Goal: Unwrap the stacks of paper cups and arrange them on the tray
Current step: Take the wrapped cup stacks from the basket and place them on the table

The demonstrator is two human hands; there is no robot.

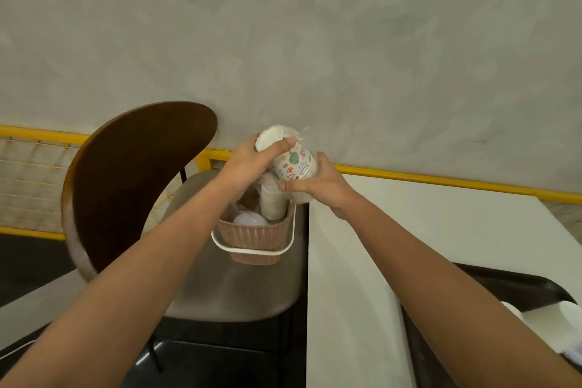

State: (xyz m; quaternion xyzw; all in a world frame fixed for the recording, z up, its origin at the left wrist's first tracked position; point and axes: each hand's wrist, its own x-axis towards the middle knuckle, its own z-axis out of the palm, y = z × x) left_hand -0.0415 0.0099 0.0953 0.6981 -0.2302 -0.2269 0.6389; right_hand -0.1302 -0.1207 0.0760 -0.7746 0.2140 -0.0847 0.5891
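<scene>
The tray (491, 280) sits near right on the tabletop (346, 261). Well beyond it, above the basket (255, 238), the left hand (248, 164) curls round the stack (293, 162) at its upper end and the right hand (318, 189) grips its base. A hard tug on the wrap (303, 132) could scatter the stack.

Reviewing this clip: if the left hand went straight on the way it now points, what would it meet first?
The left hand grips the printed cup stack, which lies first in that line. Just past it is probably the right hand, holding the other end. Depth is unclear.
</scene>
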